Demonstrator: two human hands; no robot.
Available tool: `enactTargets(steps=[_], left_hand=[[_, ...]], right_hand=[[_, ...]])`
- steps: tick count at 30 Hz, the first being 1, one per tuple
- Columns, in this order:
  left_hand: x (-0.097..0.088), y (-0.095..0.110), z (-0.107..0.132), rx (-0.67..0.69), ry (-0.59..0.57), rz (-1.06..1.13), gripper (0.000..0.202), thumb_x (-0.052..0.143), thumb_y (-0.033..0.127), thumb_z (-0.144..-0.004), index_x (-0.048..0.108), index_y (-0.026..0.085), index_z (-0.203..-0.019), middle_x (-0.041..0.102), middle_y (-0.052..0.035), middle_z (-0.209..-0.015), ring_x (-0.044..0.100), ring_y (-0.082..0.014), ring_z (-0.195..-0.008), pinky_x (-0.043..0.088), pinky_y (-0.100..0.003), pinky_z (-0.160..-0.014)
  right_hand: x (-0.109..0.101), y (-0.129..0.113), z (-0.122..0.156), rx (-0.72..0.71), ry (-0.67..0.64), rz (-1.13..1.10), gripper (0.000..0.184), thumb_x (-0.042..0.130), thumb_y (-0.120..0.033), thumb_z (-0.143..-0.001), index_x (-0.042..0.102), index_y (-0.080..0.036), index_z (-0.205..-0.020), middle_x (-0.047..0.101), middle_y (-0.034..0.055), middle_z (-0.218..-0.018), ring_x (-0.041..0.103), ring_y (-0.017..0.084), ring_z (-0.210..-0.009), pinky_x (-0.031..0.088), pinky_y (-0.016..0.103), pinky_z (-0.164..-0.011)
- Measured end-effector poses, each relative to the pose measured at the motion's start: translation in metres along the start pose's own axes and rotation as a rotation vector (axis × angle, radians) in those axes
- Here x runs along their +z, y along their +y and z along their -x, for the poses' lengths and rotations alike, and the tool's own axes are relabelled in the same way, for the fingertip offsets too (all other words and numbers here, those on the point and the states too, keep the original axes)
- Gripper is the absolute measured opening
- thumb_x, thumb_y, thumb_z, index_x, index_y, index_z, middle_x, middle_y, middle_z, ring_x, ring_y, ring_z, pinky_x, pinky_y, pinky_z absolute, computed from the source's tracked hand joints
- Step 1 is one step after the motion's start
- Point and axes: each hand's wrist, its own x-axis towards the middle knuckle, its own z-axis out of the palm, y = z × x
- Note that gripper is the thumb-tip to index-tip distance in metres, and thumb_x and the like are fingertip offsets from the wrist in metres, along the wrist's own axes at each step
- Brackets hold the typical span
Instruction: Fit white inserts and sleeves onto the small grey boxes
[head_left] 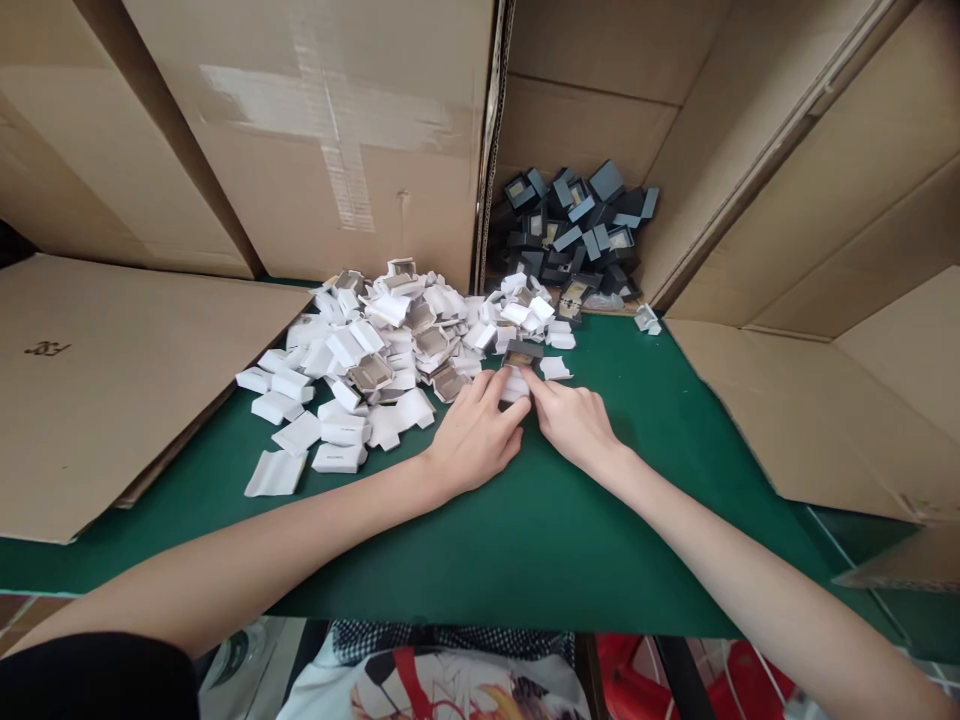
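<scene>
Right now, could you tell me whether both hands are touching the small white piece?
Touching: the head view shows fingertips of the left hand and right hand meeting on the small white piece.

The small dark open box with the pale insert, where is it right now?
In the head view, the small dark open box sits on the green mat just beyond the fingertips of both hands, at the right edge of the white pile.

Even, soft daylight; scene bright. Landmark: green table mat. Faint shadows under both forearms on it. Mild glare on tape above-left of it. Wide-angle bowing toward frame edges. Centre sharp; below its near edge, slightly soft.
</scene>
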Motion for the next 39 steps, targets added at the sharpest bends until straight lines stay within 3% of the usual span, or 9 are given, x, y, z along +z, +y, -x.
enactTargets(steps=[9,14,18,21,24,27,32,36,39], left_hand=[[0.003,-0.006,-0.006,0.063,-0.022,-0.005,0.029,0.050,0.029,-0.085,0.053,0.013,-0.109,0.041,-0.0204,-0.136,0.046,-0.0312,-0.107,0.044,-0.050,-0.091],[0.004,-0.010,-0.001,0.055,-0.033,0.086,0.036,0.046,0.027,-0.088,0.051,0.013,-0.121,0.036,-0.0196,-0.144,0.049,-0.0280,-0.107,0.045,-0.047,-0.094],[0.000,-0.015,0.003,0.061,0.004,0.082,0.039,0.045,0.022,-0.089,0.050,0.018,-0.127,0.041,-0.0168,-0.143,0.050,-0.0289,-0.113,0.047,-0.049,-0.092],[-0.001,-0.019,0.004,0.086,0.043,0.053,0.041,0.045,0.019,-0.088,0.051,0.015,-0.128,0.044,-0.0158,-0.141,0.043,-0.0306,-0.128,0.043,-0.051,-0.101],[0.003,-0.022,0.004,0.140,0.027,0.061,0.044,0.043,0.019,-0.090,0.047,0.010,-0.132,0.044,-0.0156,-0.143,0.038,-0.0274,-0.136,0.036,-0.048,-0.112],[0.007,-0.022,0.003,0.145,0.012,0.086,0.045,0.042,0.021,-0.090,0.046,0.009,-0.133,0.044,-0.0163,-0.143,0.040,-0.0256,-0.135,0.038,-0.045,-0.113],[0.009,-0.018,0.003,0.139,0.035,0.106,0.041,0.042,0.020,-0.089,0.048,0.008,-0.128,0.050,-0.0175,-0.135,0.043,-0.0266,-0.131,0.043,-0.045,-0.108],[0.010,-0.019,0.006,0.149,0.057,0.080,0.027,0.044,0.022,-0.089,0.060,0.009,-0.106,0.061,-0.0173,-0.110,0.056,-0.0277,-0.112,0.048,-0.046,-0.099],[0.010,-0.020,0.007,0.167,0.070,0.063,0.024,0.044,0.019,-0.088,0.061,0.009,-0.102,0.062,-0.0172,-0.106,0.058,-0.0271,-0.107,0.048,-0.046,-0.097]], right_hand=[[0.005,0.000,0.002,-0.001,0.053,-0.050,0.051,0.034,-0.022,-0.094,0.038,-0.024,-0.144,0.070,0.0086,-0.104,0.067,0.021,-0.076,0.044,0.027,-0.059],[0.005,0.001,0.005,0.012,0.100,-0.136,0.043,0.032,-0.023,-0.095,0.051,-0.025,-0.134,0.069,0.0069,-0.110,0.067,0.021,-0.081,0.045,0.026,-0.061],[0.006,0.005,0.005,0.001,0.105,-0.196,0.043,0.034,-0.022,-0.095,0.053,-0.028,-0.133,0.070,0.0054,-0.109,0.067,0.019,-0.085,0.045,0.025,-0.063],[0.008,0.007,0.006,-0.014,0.119,-0.193,0.043,0.035,-0.022,-0.095,0.053,-0.030,-0.133,0.071,0.0033,-0.101,0.067,0.018,-0.082,0.044,0.025,-0.061],[0.011,0.009,0.008,-0.042,0.203,-0.198,0.042,0.036,-0.022,-0.095,0.055,-0.029,-0.132,0.072,0.0016,-0.090,0.067,0.017,-0.074,0.042,0.025,-0.058],[0.010,0.012,0.011,-0.121,0.370,-0.268,0.038,0.038,-0.020,-0.095,0.063,-0.024,-0.123,0.073,0.0032,-0.092,0.067,0.015,-0.075,0.046,0.024,-0.065],[-0.012,0.005,0.008,-0.311,0.515,-0.335,0.033,0.041,-0.016,-0.092,0.070,-0.018,-0.108,0.073,0.0059,-0.093,0.067,0.015,-0.081,0.049,0.025,-0.072],[-0.038,-0.020,-0.021,-0.406,0.428,-0.382,0.029,0.043,-0.014,-0.091,0.070,-0.017,-0.102,0.071,0.0055,-0.088,0.064,0.016,-0.082,0.047,0.027,-0.072],[-0.050,-0.043,-0.053,-0.400,0.330,-0.462,0.024,0.047,-0.013,-0.089,0.070,-0.015,-0.095,0.068,0.0060,-0.093,0.061,0.018,-0.089,0.045,0.027,-0.077]])
